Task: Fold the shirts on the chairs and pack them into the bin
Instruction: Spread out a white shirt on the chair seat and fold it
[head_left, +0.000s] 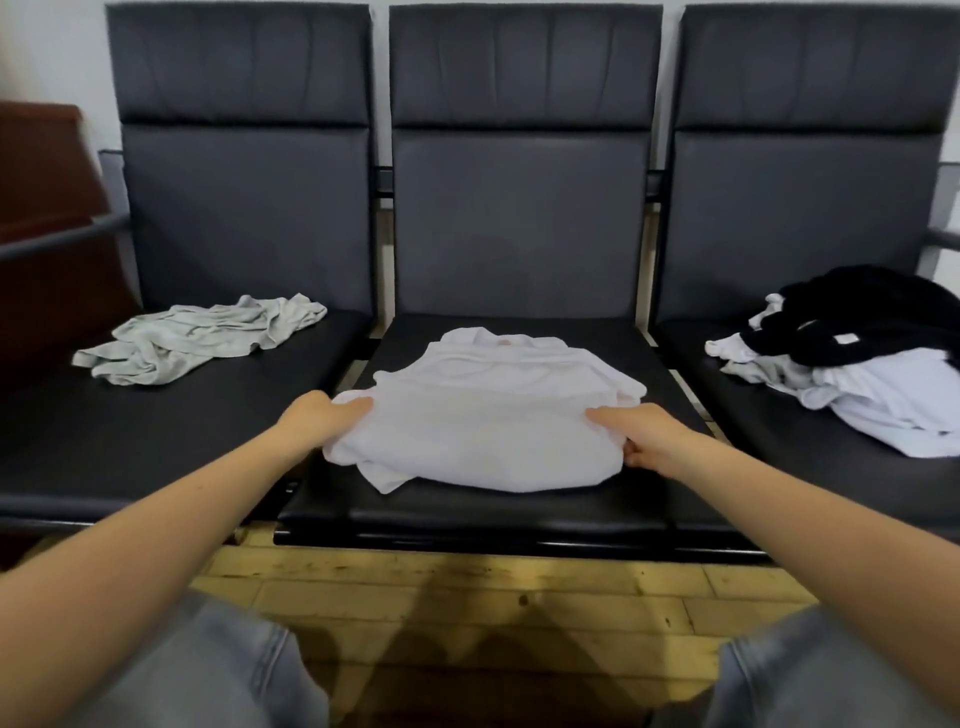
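White shirt (488, 410), partly folded, lies on the seat of the middle chair (519, 228). The left hand (322, 415) pinches its left edge and the right hand (641, 436) grips its right edge (thumb tucked under the cloth). A crumpled grey shirt (197, 338) sits on the left chair (244, 208); a black-and-white pile of clothes (862, 358) rests on the right chair (810, 218).

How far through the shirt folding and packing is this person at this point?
Early on. Done: nothing visibly packed; no bin is in view. In hand: the left hand and right hand grip the partly folded white shirt on the middle chair. Left: the crumpled grey shirt and the pile of clothes.
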